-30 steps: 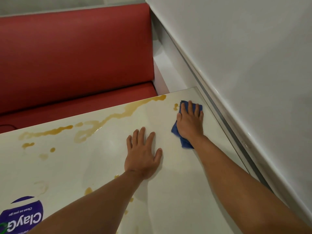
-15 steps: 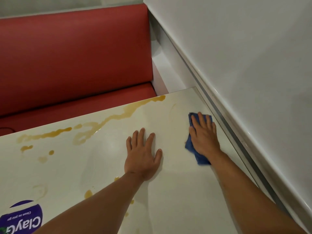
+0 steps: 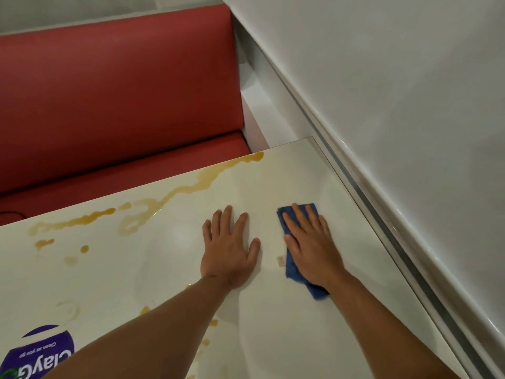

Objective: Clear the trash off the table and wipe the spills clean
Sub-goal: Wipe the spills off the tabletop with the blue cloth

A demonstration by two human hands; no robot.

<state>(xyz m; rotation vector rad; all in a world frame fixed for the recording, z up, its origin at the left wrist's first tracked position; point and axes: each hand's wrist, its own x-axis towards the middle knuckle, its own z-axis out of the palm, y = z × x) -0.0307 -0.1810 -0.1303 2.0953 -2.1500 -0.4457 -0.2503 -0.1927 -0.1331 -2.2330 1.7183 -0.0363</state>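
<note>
My right hand (image 3: 310, 243) presses flat, fingers straight, on a blue cloth (image 3: 291, 266) lying on the white table (image 3: 341, 201) near its right edge. My left hand (image 3: 228, 247) rests flat on the table, fingers spread, just left of the cloth. A long amber spill (image 3: 191, 187) runs along the table's far edge, with smaller drops (image 3: 45, 243) at the left. More amber spots (image 3: 144, 310) show beside my left forearm.
A purple-labelled white pack (image 3: 38, 354) lies at the table's near left corner. A red padded bench (image 3: 117, 91) stands beyond the far edge. A white wall (image 3: 396, 91) with a metal rail (image 3: 382, 228) borders the table's right side.
My right hand has slid the blue cloth from the far right corner toward me and then left, closer to my left hand. The small amber spot near that corner is gone. The left hand stayed.
</note>
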